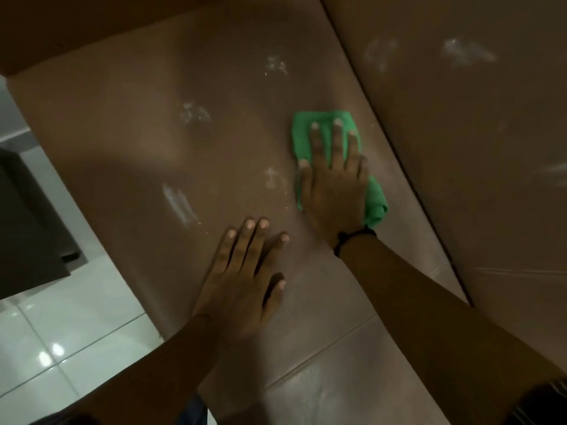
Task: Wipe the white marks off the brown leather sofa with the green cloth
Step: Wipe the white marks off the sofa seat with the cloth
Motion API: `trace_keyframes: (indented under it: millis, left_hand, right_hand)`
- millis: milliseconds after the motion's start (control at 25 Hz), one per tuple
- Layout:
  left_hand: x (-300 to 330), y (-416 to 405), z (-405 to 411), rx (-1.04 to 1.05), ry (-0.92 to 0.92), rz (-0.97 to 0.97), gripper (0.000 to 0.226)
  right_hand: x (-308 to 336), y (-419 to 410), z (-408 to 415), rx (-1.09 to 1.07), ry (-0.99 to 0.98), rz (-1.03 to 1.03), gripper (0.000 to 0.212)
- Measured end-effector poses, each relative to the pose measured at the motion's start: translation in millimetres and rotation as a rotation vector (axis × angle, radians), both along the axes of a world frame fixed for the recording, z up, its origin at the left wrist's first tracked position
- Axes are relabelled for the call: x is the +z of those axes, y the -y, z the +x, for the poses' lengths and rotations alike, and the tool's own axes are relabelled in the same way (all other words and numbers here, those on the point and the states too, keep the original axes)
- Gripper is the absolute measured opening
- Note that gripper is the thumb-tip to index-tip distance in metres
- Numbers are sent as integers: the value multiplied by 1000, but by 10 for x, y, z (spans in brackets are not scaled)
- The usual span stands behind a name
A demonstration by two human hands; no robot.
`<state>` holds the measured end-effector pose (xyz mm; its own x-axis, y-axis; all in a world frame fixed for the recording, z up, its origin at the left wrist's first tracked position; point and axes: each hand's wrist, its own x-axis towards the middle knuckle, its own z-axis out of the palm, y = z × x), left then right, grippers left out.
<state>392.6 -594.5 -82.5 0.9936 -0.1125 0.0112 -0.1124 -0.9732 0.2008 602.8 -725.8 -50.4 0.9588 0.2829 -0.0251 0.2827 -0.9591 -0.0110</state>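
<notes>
Head view: a person wipes a brown leather sofa [129,124] with a green cloth [322,130].

The sofa seat carries several white marks [179,205], and more show on the backrest. The right hand [333,191] lies flat with spread fingers and presses the cloth on the seat, near the back seam. The left hand [245,271] rests flat and released on the leather, holding nothing. For a good result, I think the cloth should press firmly and pass over each mark. No brand or writing is readable.
</notes>
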Motion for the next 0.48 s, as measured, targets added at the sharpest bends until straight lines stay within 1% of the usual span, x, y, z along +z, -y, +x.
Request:
trace_keyframes:
  millis: [80,120,160,200,240,320,360,400,480]
  left_hand:
    - [48,-8,5,13,4,-37,73]
    - [88,-28,-3,7,16,-51,72]
    - [130,-71,-6,-9,21,-61,72]
    - [152,-125,-10,-23,19,-70,73]
    - [151,-179,-25,-33,26,-79,74]
    - [105,-276,-65,-47,43,-68,74]
    - [59,-286,-81,-47,51,-56,73]
    - [15,-283,-90,-38,60,-50,73]
    - [10,-264,-112,-9,69,-66,73]
  right_hand:
    - [-36,-108,-254,229,-32,21,62]
    - [17,-28,-438,301,-66,11,62]
    - [88,78,-558,312,-91,1,62]
    - [120,160,-575,279,-100,-9,61]
    - [133,157,-529,198,-96,-13,61]
    - [103,-105,-338,-13,-78,16,62]
    - [65,-274,-277,-29,-71,16,62]
    - [20,-401,-269,33,-63,9,62]
    - [-49,-352,-440,277,-67,13,60]
